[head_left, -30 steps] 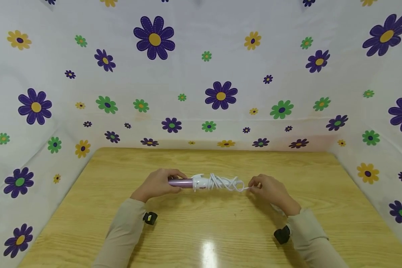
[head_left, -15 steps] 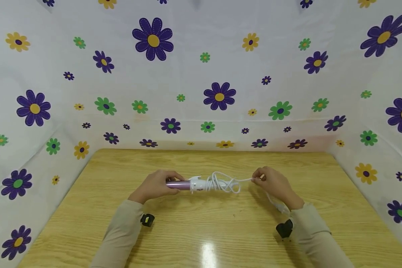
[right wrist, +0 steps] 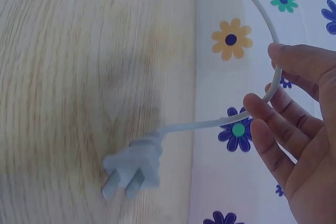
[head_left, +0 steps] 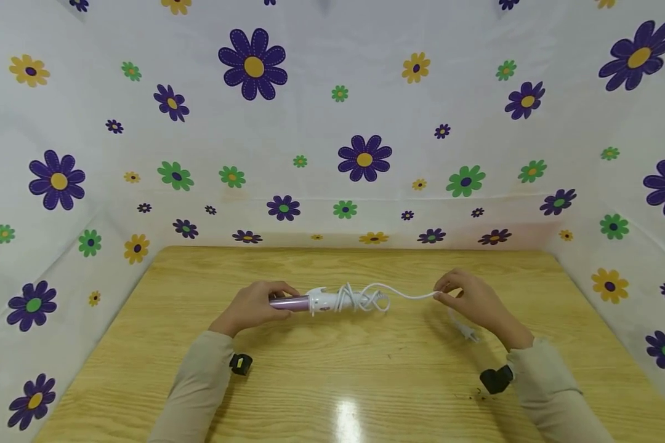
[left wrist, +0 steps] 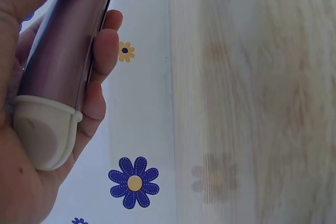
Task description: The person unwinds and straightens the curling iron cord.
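Observation:
My left hand [head_left: 257, 306] grips the purple barrel of a curling iron [head_left: 324, 300], which lies sideways above the table. In the left wrist view the fingers wrap round the barrel [left wrist: 65, 40], and its pale end cap rests near the palm. White cord [head_left: 348, 298] is wound loosely in crossing loops about the handle. To the right, my right hand [head_left: 476, 304] pinches the cord between thumb and fingers, and a slack stretch runs back to the handle. A two-pin plug [right wrist: 134, 163] hangs from the cord below the right hand.
A wooden table [head_left: 310, 381] lies under both hands. White cloth with printed flowers [head_left: 310, 123] surrounds its back and sides. Black wrist cameras [head_left: 495, 379] are strapped at both sleeves. Small dark specks lie on the table near the right one.
My right hand has moved right, drawing out a longer stretch of cord from the loops. The plug has come into view below it. My left hand and the curling iron have shifted slightly left.

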### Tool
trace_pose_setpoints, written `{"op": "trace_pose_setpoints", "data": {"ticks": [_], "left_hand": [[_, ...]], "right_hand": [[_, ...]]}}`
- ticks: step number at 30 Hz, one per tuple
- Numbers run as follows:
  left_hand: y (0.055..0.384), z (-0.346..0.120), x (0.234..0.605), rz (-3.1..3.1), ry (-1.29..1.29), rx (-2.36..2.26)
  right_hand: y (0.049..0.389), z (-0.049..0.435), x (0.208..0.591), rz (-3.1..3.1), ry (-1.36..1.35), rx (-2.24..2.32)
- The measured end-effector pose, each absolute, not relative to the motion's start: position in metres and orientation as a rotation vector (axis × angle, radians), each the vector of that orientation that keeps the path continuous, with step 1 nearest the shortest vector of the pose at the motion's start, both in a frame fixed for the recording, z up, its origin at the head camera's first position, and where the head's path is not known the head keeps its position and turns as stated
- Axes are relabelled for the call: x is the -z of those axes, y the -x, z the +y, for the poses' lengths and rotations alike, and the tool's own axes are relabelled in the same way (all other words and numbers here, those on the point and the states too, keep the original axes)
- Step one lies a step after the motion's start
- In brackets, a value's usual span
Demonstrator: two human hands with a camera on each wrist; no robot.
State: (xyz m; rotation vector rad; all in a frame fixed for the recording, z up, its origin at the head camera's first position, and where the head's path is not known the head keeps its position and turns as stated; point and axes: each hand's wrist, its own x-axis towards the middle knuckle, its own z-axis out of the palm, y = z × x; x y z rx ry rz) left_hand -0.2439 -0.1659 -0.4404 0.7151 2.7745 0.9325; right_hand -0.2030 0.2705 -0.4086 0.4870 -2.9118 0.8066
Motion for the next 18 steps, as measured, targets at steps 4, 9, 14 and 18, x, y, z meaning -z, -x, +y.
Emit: {"op": "trace_pose_setpoints", "data": {"ticks": [4,9,14,18], "left_hand": [[0.244,-0.172,0.44,2.797,-0.68,-0.929],[0.243,-0.177,0.437,2.799,-0.65,-0.952],[0.241,-0.18,0.439,2.806,-0.638,-0.949],[0.24,-0.182,0.441,2.8,-0.645,-0.969]], "right_hand": [[0.203,0.278,0.409,-2.909,-0.48,-0.794],[0.204,0.286,0.412,-2.934,-0.491,-0.783],[0.204,0.292,0.421,-2.968,-0.471,-0.779],[0.203,0.294,0.424,-2.967,-0.479,-0.81]]}}
